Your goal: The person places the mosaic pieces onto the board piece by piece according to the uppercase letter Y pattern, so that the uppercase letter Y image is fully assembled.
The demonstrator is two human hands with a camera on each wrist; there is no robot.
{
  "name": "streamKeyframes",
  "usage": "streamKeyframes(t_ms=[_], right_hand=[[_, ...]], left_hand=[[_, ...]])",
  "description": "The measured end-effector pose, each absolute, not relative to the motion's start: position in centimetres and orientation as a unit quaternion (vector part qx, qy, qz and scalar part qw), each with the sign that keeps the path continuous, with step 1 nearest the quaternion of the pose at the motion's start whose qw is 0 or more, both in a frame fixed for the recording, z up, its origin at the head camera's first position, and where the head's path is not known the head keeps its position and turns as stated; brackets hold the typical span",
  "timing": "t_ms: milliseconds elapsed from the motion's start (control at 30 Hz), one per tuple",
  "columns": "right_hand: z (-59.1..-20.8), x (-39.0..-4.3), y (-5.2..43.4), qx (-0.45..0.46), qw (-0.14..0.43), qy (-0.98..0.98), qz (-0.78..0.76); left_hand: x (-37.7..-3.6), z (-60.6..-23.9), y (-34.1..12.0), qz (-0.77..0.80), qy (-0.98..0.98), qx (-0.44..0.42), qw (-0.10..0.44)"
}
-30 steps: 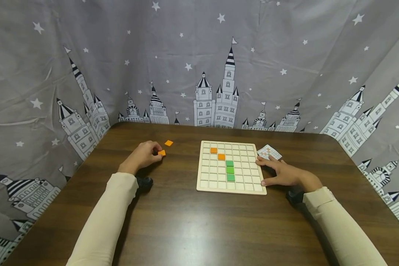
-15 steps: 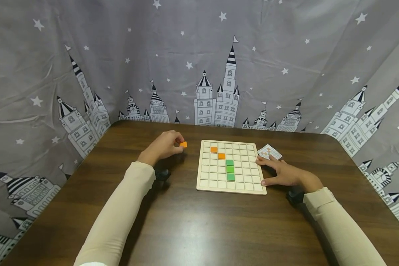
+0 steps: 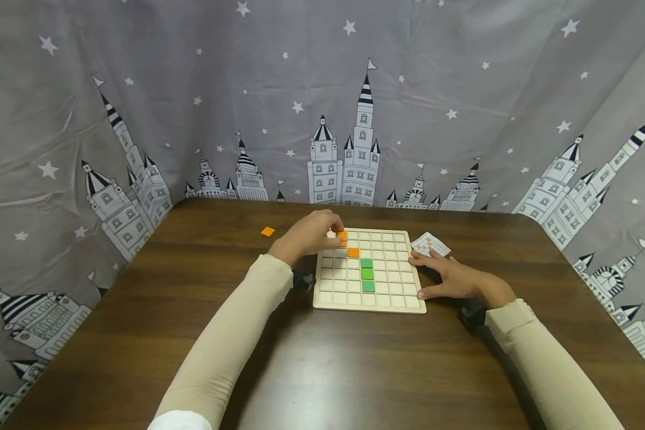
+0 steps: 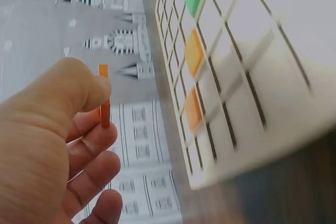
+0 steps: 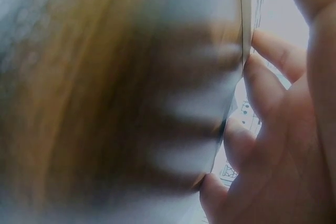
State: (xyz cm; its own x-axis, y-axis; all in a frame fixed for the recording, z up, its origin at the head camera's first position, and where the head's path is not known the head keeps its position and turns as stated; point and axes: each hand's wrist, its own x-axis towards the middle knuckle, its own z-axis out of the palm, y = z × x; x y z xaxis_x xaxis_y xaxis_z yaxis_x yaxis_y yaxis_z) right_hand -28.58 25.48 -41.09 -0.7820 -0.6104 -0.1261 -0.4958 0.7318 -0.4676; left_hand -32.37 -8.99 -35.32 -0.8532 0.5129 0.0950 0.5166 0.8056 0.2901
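Observation:
My left hand (image 3: 309, 235) is over the upper left of a pale wooden grid board (image 3: 387, 286). Between thumb and fingertips it pinches a thin square orange tile (image 4: 104, 103), held edge-on in the left wrist view and apart from the board. Two orange tiles lie in a diagonal on the board, the lower one (image 3: 353, 253) plain in the head view. The other (image 4: 193, 109) is partly overlapped by the left hand's work in the head view. Several green tiles (image 3: 367, 274) form a column below them. My right hand (image 3: 457, 280), fingers spread and relaxed, touches the board's right edge.
One loose orange tile (image 3: 267, 231) lies on the brown wooden table (image 3: 236, 358), left of the board. A small card (image 3: 430, 244) printed with a grid pattern lies beyond the right hand. A grey curtain (image 3: 220, 107) with castles and stars hangs behind the table.
The left hand has picked up an orange tile from the table at the left and carried it rightward over the board. The right hand has stayed at the board's edge.

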Motion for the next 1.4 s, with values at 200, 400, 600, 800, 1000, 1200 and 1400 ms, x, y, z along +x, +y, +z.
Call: streamKeyframes(t_ms=[200,400,600,800,1000,1200,1400], right_hand=[[-40.9,-28.4,25.3,-0.302,0.141,0.919,-0.211],[-41.1,-28.5,25.0,-0.299,0.150,0.919,-0.208],[-40.8,-28.7,24.9,-0.297,0.145,0.920,-0.211],[-40.6,-28.6,25.1,-0.293,0.145,0.922,-0.208],[-40.8,-28.7,25.3,-0.293,0.144,0.923,-0.203],[-41.0,-28.8,25.4,-0.302,0.138,0.920,-0.206],[-41.1,-28.8,25.7,-0.294,0.138,0.923,-0.206]], left_hand=[[-32.6,-36.1,-5.9,-0.149,-0.945,-0.290,-0.010],[-33.2,-37.3,-3.5,-0.150,-0.940,-0.306,-0.025],[-33.9,-38.3,-1.9,-0.134,-0.944,-0.301,-0.026],[-34.2,-38.3,-1.3,-0.122,-0.950,-0.285,-0.032],[-34.3,-38.5,-1.1,-0.128,-0.949,-0.286,-0.033],[-34.5,-39.3,-0.9,-0.121,-0.950,-0.286,-0.042],[-34.6,-39.6,-0.7,-0.124,-0.948,-0.292,-0.038]])
